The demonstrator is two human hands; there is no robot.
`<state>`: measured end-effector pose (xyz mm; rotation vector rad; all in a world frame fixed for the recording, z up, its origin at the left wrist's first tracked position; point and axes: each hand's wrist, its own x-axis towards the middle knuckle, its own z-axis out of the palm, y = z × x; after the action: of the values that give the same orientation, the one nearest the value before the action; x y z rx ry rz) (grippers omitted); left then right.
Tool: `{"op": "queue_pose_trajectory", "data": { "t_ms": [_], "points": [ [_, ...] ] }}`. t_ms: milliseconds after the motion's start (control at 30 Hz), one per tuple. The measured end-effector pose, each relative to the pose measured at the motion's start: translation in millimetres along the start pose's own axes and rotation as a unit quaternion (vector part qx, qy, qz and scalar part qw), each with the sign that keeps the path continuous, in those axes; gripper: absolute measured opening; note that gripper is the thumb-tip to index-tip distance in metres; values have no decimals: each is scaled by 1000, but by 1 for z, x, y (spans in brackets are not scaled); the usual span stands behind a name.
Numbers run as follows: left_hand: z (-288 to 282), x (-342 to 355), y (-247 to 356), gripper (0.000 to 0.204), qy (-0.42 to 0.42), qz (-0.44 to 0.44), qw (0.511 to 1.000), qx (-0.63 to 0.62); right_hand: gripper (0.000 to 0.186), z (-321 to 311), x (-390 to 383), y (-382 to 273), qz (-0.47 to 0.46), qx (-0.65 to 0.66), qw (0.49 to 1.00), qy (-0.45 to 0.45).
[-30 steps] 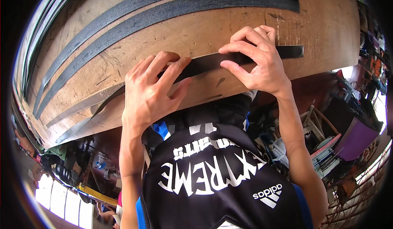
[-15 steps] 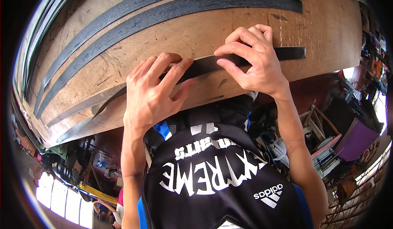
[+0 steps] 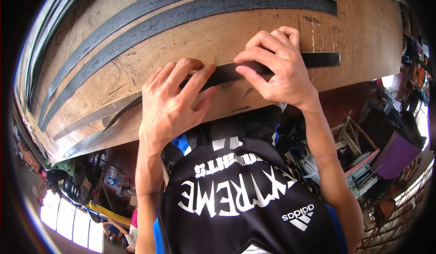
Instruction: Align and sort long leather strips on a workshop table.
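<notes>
I have my left hand (image 3: 173, 93) and right hand (image 3: 280, 68) arched over the black strip (image 3: 224, 74), fingers half-curled; I cannot tell whether either grips it. The strip runs along the near side of the table (image 3: 365, 36), twisting left of my left hand. 2 other strips (image 3: 254, 0) lie beyond, curving alongside.
</notes>
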<state>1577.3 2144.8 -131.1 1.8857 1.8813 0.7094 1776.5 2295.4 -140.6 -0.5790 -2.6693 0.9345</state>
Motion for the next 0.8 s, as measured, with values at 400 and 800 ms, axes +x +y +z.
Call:
{"op": "queue_pose_trajectory", "data": {
  "t_ms": [400, 800],
  "points": [
    [1, -1, -1, 46, 7, 9, 1000, 0, 14, 3, 2, -1, -5, -1, 1000, 2],
    [5, -1, 1, 44, 19, 15, 1000, 8, 74, 35, -41, -44, 50, -103, 992, -56]
  ]
}}
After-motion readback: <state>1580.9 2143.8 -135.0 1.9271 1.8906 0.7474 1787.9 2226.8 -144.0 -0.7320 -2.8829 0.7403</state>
